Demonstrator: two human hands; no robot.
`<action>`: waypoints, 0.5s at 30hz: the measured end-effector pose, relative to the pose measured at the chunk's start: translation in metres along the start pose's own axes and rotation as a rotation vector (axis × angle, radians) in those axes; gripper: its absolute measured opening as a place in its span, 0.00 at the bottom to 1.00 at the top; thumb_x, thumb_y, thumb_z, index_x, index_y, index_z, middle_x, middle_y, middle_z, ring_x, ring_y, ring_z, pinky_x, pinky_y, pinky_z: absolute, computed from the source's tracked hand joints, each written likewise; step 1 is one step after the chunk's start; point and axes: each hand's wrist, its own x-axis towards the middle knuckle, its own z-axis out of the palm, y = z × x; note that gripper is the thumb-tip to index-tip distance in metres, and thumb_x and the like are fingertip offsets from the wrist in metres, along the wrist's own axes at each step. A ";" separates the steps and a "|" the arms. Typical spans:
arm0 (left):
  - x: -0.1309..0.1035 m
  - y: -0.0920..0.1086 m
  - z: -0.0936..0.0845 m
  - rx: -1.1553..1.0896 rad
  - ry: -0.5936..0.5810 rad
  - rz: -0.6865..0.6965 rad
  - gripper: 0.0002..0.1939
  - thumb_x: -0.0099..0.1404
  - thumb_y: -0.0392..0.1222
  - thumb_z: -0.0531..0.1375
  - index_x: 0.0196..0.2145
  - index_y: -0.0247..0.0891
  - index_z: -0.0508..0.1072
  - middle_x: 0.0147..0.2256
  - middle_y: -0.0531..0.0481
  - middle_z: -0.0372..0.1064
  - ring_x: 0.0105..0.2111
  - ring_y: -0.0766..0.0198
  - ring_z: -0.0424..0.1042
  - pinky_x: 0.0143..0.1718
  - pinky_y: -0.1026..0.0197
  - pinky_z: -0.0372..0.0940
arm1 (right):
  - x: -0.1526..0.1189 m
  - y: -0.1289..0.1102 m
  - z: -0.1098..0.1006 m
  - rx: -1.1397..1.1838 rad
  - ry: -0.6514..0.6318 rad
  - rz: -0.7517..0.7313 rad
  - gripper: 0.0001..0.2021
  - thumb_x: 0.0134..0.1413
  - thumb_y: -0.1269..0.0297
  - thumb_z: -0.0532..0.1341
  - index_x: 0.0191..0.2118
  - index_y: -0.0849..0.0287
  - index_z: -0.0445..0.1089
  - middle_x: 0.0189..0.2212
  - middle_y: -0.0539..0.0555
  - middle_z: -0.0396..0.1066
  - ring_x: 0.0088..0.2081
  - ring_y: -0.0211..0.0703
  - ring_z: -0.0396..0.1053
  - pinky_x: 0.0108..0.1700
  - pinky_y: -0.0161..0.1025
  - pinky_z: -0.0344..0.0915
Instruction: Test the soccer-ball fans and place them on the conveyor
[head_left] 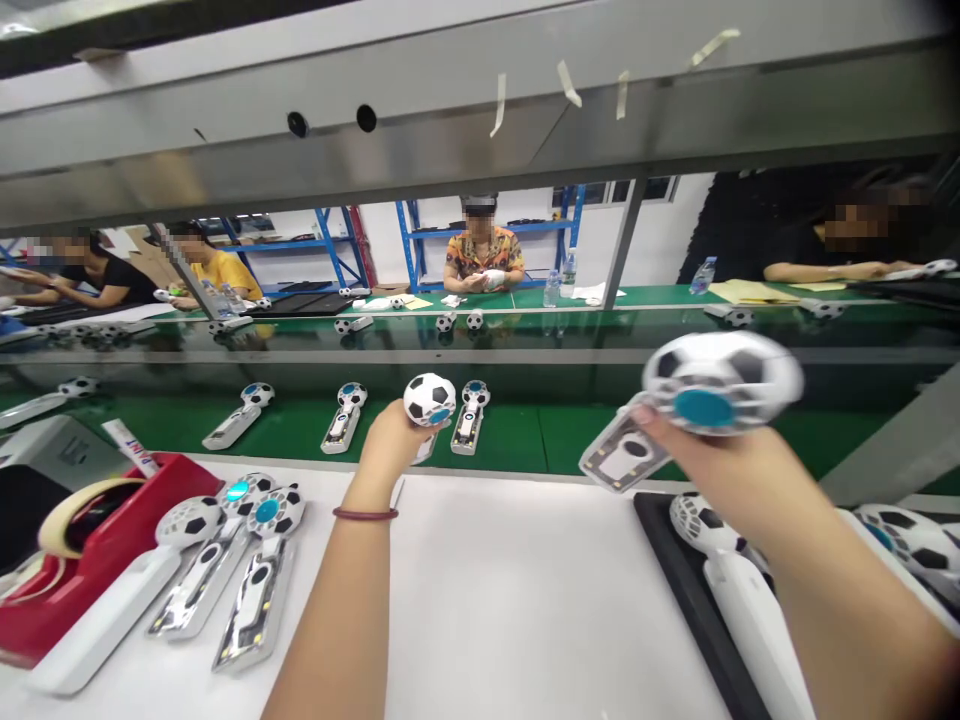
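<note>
So far we grip one fan [429, 400] in our left hand [391, 432] over the belt [555, 435], another fan [701, 400] in our right hand [720, 465], with three unfinished fans [225, 560] lying left of the belt's near edge.

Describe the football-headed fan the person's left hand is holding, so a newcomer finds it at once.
Start at the green conveyor belt beyond the white table. At its near edge, the left hand, a red band on its wrist, grips one football-headed fan. Unlike the neighbouring fans lying flat on the belt, it is lifted.
</note>
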 end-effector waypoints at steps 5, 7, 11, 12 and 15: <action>0.043 -0.025 0.038 0.052 -0.088 -0.028 0.10 0.50 0.46 0.62 0.24 0.37 0.72 0.26 0.45 0.72 0.29 0.55 0.72 0.29 0.62 0.63 | 0.074 0.035 0.039 -0.254 -0.377 0.017 0.17 0.47 0.50 0.60 0.34 0.60 0.72 0.26 0.55 0.72 0.26 0.43 0.69 0.27 0.35 0.64; 0.062 -0.028 0.036 0.043 -0.052 -0.028 0.11 0.57 0.45 0.56 0.32 0.35 0.72 0.30 0.45 0.73 0.27 0.61 0.72 0.28 0.64 0.64 | 0.105 0.051 0.044 -0.255 -0.343 0.056 0.19 0.49 0.56 0.60 0.45 0.62 0.67 0.33 0.56 0.72 0.25 0.39 0.70 0.27 0.33 0.65; 0.093 -0.029 0.011 0.072 0.057 0.022 0.16 0.63 0.41 0.45 0.43 0.34 0.67 0.37 0.45 0.71 0.30 0.64 0.72 0.30 0.65 0.65 | 0.133 0.059 0.054 -0.293 -0.224 0.022 0.24 0.56 0.59 0.53 0.56 0.63 0.54 0.46 0.62 0.66 0.31 0.40 0.71 0.31 0.34 0.66; 0.096 -0.031 0.004 0.098 0.066 0.047 0.15 0.63 0.42 0.47 0.42 0.35 0.67 0.38 0.45 0.71 0.33 0.63 0.72 0.34 0.64 0.65 | 0.133 0.057 0.061 -0.308 -0.234 -0.007 0.23 0.56 0.58 0.53 0.55 0.61 0.56 0.46 0.61 0.66 0.34 0.41 0.71 0.34 0.35 0.65; 0.097 -0.047 -0.012 0.206 0.046 0.083 0.10 0.60 0.41 0.52 0.35 0.38 0.71 0.40 0.45 0.70 0.42 0.57 0.69 0.45 0.60 0.61 | 0.119 0.048 0.095 -0.352 -0.333 -0.094 0.22 0.52 0.59 0.58 0.53 0.58 0.62 0.47 0.60 0.66 0.42 0.48 0.69 0.42 0.38 0.63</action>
